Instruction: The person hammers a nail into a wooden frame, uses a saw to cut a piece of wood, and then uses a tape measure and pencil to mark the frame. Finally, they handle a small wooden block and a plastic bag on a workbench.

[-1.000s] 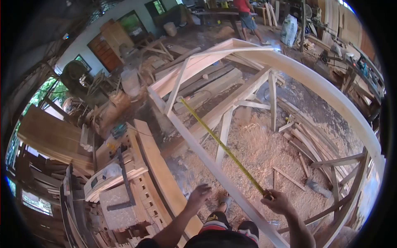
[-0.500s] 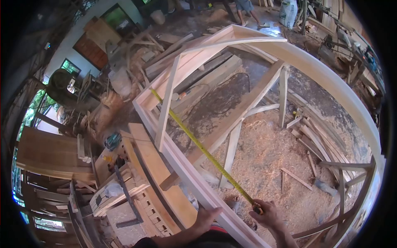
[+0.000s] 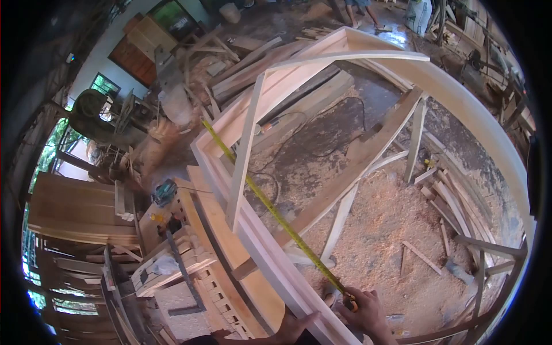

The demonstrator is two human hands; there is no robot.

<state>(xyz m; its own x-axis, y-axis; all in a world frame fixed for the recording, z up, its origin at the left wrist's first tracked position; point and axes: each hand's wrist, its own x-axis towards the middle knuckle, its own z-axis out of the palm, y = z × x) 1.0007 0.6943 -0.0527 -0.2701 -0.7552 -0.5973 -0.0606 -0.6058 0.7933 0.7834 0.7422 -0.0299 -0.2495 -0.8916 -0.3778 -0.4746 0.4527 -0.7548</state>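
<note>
My right hand [image 3: 365, 313] is closed round the case of a tape measure [image 3: 349, 300] at the lower middle. From it the yellow tape blade [image 3: 276, 215] runs out up and to the left, across the large wooden frame [image 3: 270, 247], and its far end lies by the frame's left corner. My left hand [image 3: 298, 326] rests on the frame's near rail, fingers against the wood; the lower edge partly hides it. Thin braces [image 3: 246, 155] cross the frame's corner, and a curved wooden piece [image 3: 477, 109] forms its right side.
A workbench with slotted wood pieces [image 3: 215, 287] and a teal power tool [image 3: 165, 191] stands at left. Sawdust [image 3: 374, 230] and offcuts [image 3: 454, 201] cover the floor. A heavy beam [image 3: 368, 155] crosses under the frame. A person's legs [image 3: 365, 17] show at the top.
The view has shifted, so the frame sits slightly further right. The tape's far end has moved left, past the frame's corner. My right hand has moved slightly left and down with the case.
</note>
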